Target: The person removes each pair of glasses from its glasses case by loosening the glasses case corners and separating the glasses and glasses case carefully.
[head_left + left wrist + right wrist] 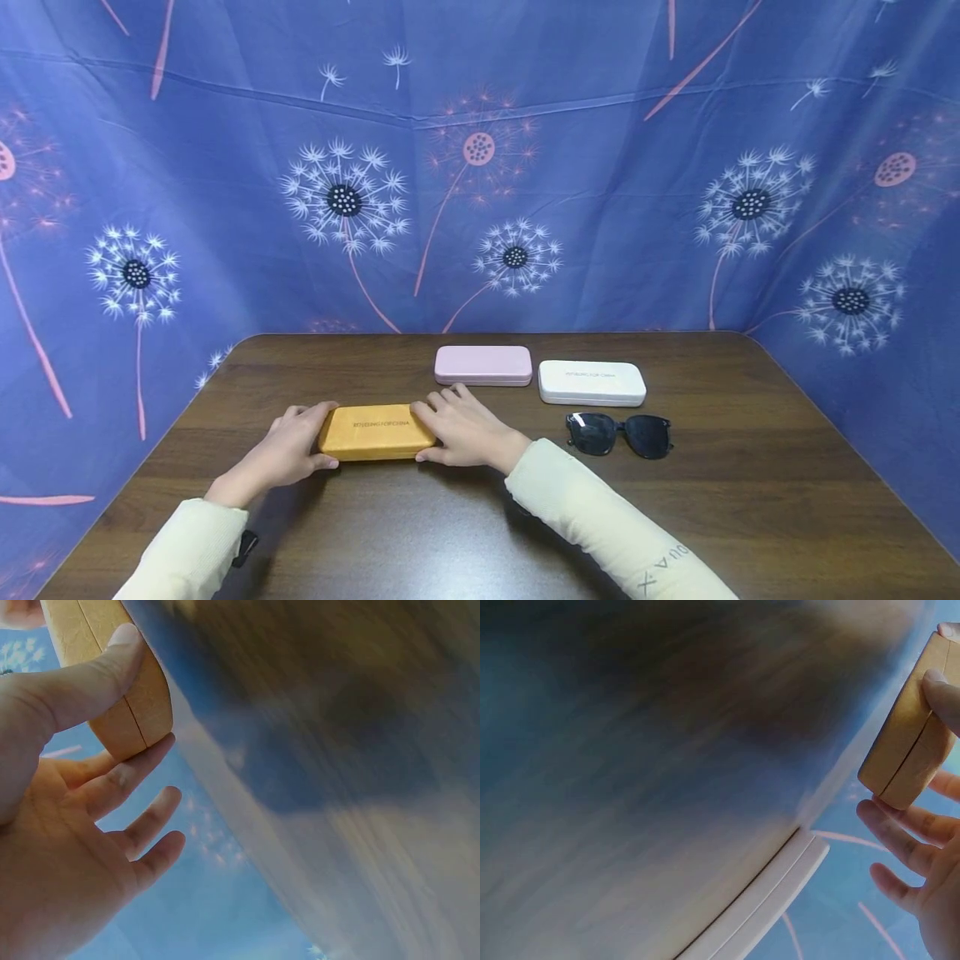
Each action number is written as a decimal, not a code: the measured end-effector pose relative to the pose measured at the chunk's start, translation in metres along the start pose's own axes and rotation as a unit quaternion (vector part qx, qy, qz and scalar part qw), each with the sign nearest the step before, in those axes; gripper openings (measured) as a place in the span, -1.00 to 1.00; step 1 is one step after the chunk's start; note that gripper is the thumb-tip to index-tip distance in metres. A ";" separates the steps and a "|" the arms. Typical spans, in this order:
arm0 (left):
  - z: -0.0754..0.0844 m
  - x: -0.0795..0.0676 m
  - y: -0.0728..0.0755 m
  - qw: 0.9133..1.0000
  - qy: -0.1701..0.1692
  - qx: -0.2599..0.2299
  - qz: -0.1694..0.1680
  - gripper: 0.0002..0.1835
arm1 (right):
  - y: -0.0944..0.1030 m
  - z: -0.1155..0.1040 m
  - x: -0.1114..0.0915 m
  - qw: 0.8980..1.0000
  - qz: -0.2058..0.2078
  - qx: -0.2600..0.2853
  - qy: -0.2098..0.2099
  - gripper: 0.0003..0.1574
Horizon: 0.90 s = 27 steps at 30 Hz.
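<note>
A yellow glasses case (378,442) with dark lettering on its lid lies between my two hands, its lid closed. My left hand (288,447) grips its left end, the thumb (112,664) on the near side and fingers behind. On the right end, my right hand (468,429) holds it the same way, thumb in front and fingers at the back. In the wrist views the seam of the yellow case runs unbroken along its side. Right of my right hand lie black sunglasses (594,434), lenses toward me.
Behind the right hand a pink glasses case (483,365) sits closed near the table's back edge. Beside it stands a white glasses case (592,383), also closed. The brown wooden table (750,517) meets a blue dandelion-print cloth (600,167) at the back and sides.
</note>
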State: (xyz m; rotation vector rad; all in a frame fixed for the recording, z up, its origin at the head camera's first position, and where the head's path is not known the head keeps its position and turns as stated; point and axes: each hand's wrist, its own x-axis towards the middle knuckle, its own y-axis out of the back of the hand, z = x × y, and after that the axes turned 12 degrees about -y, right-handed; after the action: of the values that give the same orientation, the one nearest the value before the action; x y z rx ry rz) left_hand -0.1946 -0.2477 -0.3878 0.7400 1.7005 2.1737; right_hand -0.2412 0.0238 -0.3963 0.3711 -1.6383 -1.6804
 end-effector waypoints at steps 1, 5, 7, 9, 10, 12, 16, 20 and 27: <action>-0.002 -0.002 0.000 1.000 0.000 0.001 0.000 -0.22 | -0.001 -0.002 0.002 1.000 0.002 -0.005 0.001 -0.23; -0.009 -0.008 0.001 1.000 0.002 0.002 -0.001 -0.22 | -0.005 -0.012 0.010 1.000 0.002 -0.014 -0.002 -0.22; -0.012 -0.011 0.002 1.000 0.004 0.001 -0.002 -0.22 | -0.005 -0.016 0.013 1.000 -0.003 -0.020 -0.006 -0.22; -0.015 -0.013 0.002 1.000 0.008 0.002 -0.003 -0.23 | -0.006 -0.020 0.017 1.000 -0.008 -0.027 -0.009 -0.22; -0.017 -0.014 0.003 1.000 0.010 0.003 -0.005 -0.23 | -0.006 -0.022 0.018 0.999 -0.009 -0.033 -0.010 -0.23; -0.020 -0.016 0.004 1.000 0.014 0.003 -0.006 -0.22 | -0.007 -0.026 0.022 0.999 -0.011 -0.043 -0.013 -0.24; -0.024 -0.018 0.006 1.000 0.020 0.001 -0.009 -0.22 | -0.007 -0.033 0.028 0.998 -0.020 -0.057 -0.021 -0.22; -0.027 -0.018 0.006 1.000 0.022 -0.002 -0.013 -0.23 | -0.008 -0.038 0.031 0.997 -0.040 -0.063 -0.029 -0.20; -0.032 -0.019 0.003 1.000 0.022 0.001 -0.021 -0.22 | -0.012 -0.042 0.032 0.997 -0.038 -0.058 -0.033 -0.23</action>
State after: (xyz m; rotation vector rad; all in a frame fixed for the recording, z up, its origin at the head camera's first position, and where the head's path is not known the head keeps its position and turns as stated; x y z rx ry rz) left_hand -0.1964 -0.2848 -0.3945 0.6554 1.7248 2.1749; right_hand -0.2390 -0.0295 -0.4038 0.3268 -1.5832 -1.8534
